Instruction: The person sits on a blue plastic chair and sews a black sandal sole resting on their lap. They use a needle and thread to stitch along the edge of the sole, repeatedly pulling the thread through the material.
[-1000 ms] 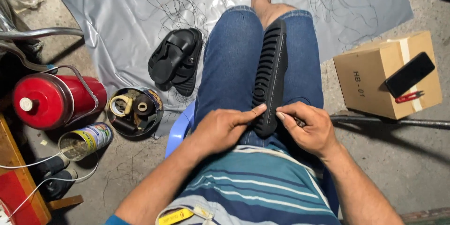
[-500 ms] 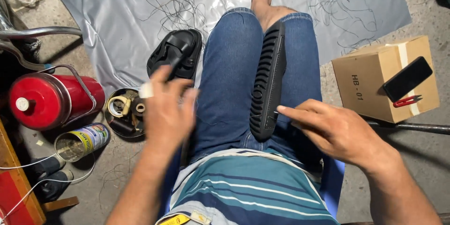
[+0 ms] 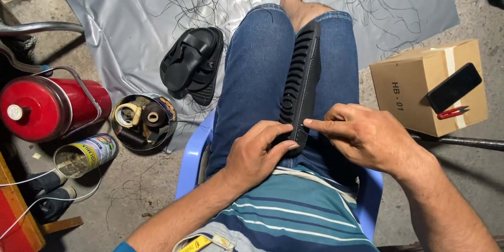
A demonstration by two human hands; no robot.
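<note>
view: head, looking down at lap
sole: black ribbed shoe sole (image 3: 303, 85) stands on edge between the thighs, running from lap toward the knees
left hand (image 3: 255, 155): closed around the near end of the sole, thumb on its left face
right hand (image 3: 367, 136): fingers curled, forefinger tip pressed to the sole's near end; can't tell if it pinches anything
round tin (image 3: 143, 122): on the floor left of the blue chair (image 3: 191, 155), holds thread spools and a tape roll
can (image 3: 84, 155): lies on its side, open mouth facing left, just beside the tin
red cylinder (image 3: 47, 106): lies on its side behind the can
sandals (image 3: 192, 65): black pair on the grey sheet (image 3: 115, 31), loose threads around
box (image 3: 420, 89): cardboard, right of the knee; black phone (image 3: 454, 87) and red snips (image 3: 452, 112) on top
</note>
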